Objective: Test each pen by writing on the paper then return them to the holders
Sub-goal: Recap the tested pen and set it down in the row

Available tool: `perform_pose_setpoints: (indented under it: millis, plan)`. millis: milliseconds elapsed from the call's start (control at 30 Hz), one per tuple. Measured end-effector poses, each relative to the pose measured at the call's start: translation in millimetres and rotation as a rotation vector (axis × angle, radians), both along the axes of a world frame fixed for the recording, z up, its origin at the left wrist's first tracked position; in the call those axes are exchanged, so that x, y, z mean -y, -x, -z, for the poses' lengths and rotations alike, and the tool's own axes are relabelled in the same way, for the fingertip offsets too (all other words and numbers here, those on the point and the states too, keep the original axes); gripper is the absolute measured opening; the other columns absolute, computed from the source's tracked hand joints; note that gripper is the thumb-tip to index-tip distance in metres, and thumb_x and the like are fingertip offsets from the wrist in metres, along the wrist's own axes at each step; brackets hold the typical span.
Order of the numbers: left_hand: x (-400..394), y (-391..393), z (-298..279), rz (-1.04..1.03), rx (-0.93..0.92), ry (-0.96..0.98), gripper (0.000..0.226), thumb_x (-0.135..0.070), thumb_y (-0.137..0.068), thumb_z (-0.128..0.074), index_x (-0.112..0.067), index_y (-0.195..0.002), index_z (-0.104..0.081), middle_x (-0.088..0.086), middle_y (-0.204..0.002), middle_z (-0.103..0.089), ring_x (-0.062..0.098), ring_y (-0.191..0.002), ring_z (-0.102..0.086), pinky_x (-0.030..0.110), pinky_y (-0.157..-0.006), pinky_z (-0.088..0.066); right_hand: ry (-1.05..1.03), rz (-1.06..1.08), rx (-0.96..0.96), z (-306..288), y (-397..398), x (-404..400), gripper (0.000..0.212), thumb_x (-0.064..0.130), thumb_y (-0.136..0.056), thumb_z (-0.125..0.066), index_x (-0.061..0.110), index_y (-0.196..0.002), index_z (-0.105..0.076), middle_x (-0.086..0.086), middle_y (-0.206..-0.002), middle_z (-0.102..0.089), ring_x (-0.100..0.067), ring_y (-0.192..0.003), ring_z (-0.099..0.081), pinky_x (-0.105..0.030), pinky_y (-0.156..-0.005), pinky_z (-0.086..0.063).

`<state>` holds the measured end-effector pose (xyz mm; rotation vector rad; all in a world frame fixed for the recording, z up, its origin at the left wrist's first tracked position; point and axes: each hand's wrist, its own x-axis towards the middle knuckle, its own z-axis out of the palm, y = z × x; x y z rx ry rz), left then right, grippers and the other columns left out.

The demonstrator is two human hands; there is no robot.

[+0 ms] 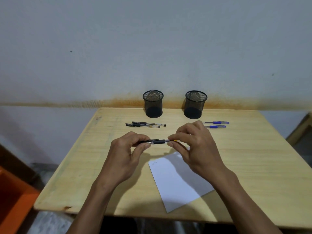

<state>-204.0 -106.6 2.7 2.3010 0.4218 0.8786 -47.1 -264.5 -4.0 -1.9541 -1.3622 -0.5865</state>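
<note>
A black pen (pixel 159 141) is held level above the wooden table, between both hands. My left hand (pixel 126 154) pinches its cap end, and my right hand (pixel 194 147) pinches its tip end. Below the hands lies a white sheet of paper (pixel 177 181) with a small scribble near its top left corner. Two black pens (pixel 146 124) lie side by side in front of the left mesh holder (pixel 153 103). Two blue pens (pixel 217 124) lie to the right of the right mesh holder (pixel 195 104). Both holders look empty.
The wooden table (pixel 84 166) stands against a grey wall with a rusty stain along its base. An orange object (pixel 15 200) sits on the floor at the left. A wooden edge (pixel 302 130) shows at the far right.
</note>
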Motion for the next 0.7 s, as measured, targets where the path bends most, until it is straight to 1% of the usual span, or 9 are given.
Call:
perform_pose_setpoints:
  millis: [133,233,300,333,367,467,500,600,700]
  plan:
    - [-9,-6,4,0.005,-0.017,0.008,0.011,-0.012,-0.087,-0.074,-0.016,-0.097,-0.077,-0.014,-0.092,-0.071,0.001,-0.086,-0.065,0.013,-0.077,-0.048,0.054,0.019,0.002,11,0,-9,0.009,0.027,-0.084,-0.081,0.021,-0.091,-0.079,0.005,-0.079,-0.065,-0.024,-0.080,-0.053,-0.033,-0.063,-0.038]
    - [-15,-11,14,-0.072,-0.004,0.121,0.026,-0.019,-0.086,-0.075,-0.022,-0.111,-0.072,-0.015,-0.097,-0.070,0.001,-0.090,-0.066,0.022,-0.079,-0.053,0.077,0.054,-0.102,18,-2,-18,0.006,0.025,-0.084,-0.081,0.021,-0.087,-0.079,0.005,-0.074,-0.061,-0.021,-0.078,-0.052,-0.033,-0.066,-0.035]
    - [-20,-11,28,-0.160,-0.038,0.157,0.042,-0.027,-0.084,-0.076,-0.024,-0.125,-0.064,-0.014,-0.105,-0.069,-0.003,-0.096,-0.063,0.013,-0.081,-0.049,0.055,0.135,-0.246,21,-6,-27,0.005,0.025,-0.085,-0.079,0.021,-0.086,-0.079,0.004,-0.074,-0.061,-0.021,-0.080,-0.052,-0.036,-0.069,-0.039]
    - [-22,-9,38,-0.197,-0.077,0.142,0.046,-0.029,-0.085,-0.076,-0.024,-0.128,-0.061,-0.012,-0.110,-0.067,-0.004,-0.100,-0.061,0.008,-0.083,-0.045,0.046,0.198,-0.341,22,-10,-33,0.006,0.027,-0.087,-0.077,0.021,-0.086,-0.079,0.003,-0.076,-0.063,-0.021,-0.083,-0.053,-0.039,-0.072,-0.043]
    - [-24,-7,49,-0.227,-0.125,0.113,0.047,-0.033,-0.085,-0.074,-0.022,-0.129,-0.061,-0.011,-0.115,-0.066,0.000,-0.105,-0.060,0.009,-0.087,-0.044,0.045,0.276,-0.426,23,-15,-39,0.010,0.029,-0.089,-0.074,0.021,-0.088,-0.079,0.003,-0.080,-0.066,-0.021,-0.087,-0.055,-0.042,-0.077,-0.046]
    - [-33,-2,78,-0.282,-0.318,-0.028,0.051,-0.051,-0.087,-0.062,-0.016,-0.124,-0.065,0.000,-0.127,-0.066,0.020,-0.123,-0.057,0.040,-0.102,-0.047,0.086,0.497,-0.573,23,-29,-64,0.017,0.033,-0.092,-0.066,0.022,-0.092,-0.079,0.000,-0.089,-0.074,-0.024,-0.094,-0.062,-0.042,-0.088,-0.050]
    - [-35,-1,86,-0.295,-0.364,-0.064,0.054,-0.055,-0.087,-0.056,-0.015,-0.122,-0.067,0.003,-0.130,-0.064,0.022,-0.125,-0.054,0.043,-0.104,-0.044,0.120,0.552,-0.602,24,-33,-72,0.018,0.032,-0.092,-0.064,0.022,-0.092,-0.079,-0.001,-0.090,-0.074,-0.026,-0.094,-0.062,-0.040,-0.088,-0.049]
    - [-39,-1,96,-0.309,-0.388,-0.096,0.058,-0.060,-0.088,-0.048,-0.016,-0.120,-0.069,0.001,-0.135,-0.060,0.020,-0.130,-0.049,0.040,-0.109,-0.035,0.232,0.672,-0.664,32,-41,-93,0.021,0.031,-0.092,-0.059,0.021,-0.090,-0.076,-0.002,-0.087,-0.072,-0.027,-0.088,-0.062,-0.038,-0.083,-0.040]
    - [-41,0,99,-0.305,-0.364,-0.117,0.063,-0.065,-0.088,-0.041,-0.018,-0.120,-0.069,-0.002,-0.136,-0.059,0.016,-0.131,-0.047,0.037,-0.110,-0.031,0.305,0.703,-0.678,42,-41,-103,0.018,0.028,-0.092,-0.058,0.019,-0.086,-0.072,-0.002,-0.084,-0.071,-0.027,-0.085,-0.063,-0.037,-0.079,-0.036]
